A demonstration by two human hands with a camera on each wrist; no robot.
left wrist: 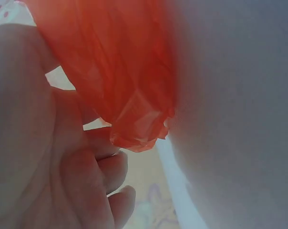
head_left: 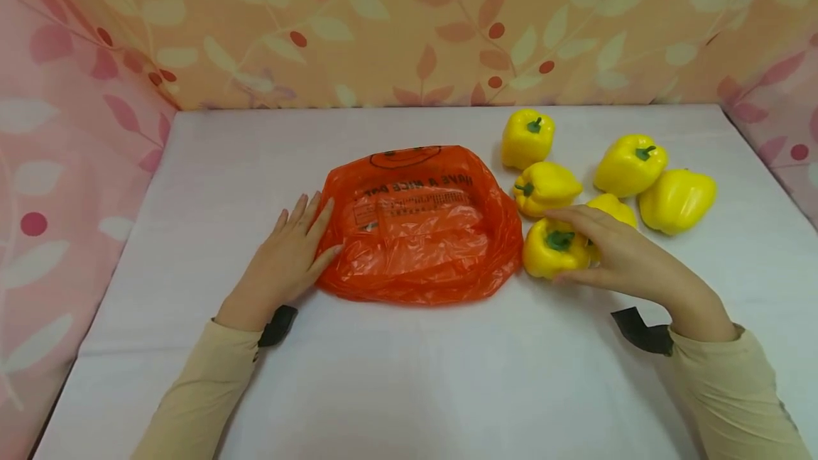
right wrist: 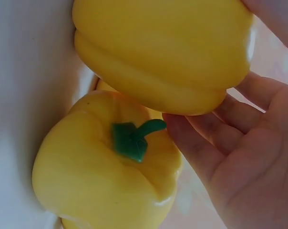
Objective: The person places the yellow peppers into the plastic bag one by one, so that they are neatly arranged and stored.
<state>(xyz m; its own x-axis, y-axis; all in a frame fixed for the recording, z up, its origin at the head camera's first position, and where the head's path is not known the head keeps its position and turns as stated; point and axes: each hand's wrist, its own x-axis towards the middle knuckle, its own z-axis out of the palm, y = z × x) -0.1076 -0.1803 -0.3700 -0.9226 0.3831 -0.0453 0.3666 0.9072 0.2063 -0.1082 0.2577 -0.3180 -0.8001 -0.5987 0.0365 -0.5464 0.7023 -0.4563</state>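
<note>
An orange-red plastic bag (head_left: 415, 233) with dark printed lettering lies spread on the white table. My left hand (head_left: 285, 261) rests at its left edge, fingers extended and touching the plastic; in the left wrist view the bag's crumpled edge (left wrist: 134, 109) lies against those fingers. To the right of the bag, my right hand (head_left: 629, 258) holds a yellow bell pepper (head_left: 554, 250) between thumb and fingers. The right wrist view shows that bell pepper (right wrist: 163, 52) in the grasp, and another with a green stem (right wrist: 106, 162) close beside it.
Several more yellow bell peppers stand or lie around the right hand: one at the back (head_left: 527, 139), one on its side (head_left: 547, 189), and two farther right (head_left: 630, 165). Floral cloth (head_left: 409, 27) hangs behind the table and at both sides.
</note>
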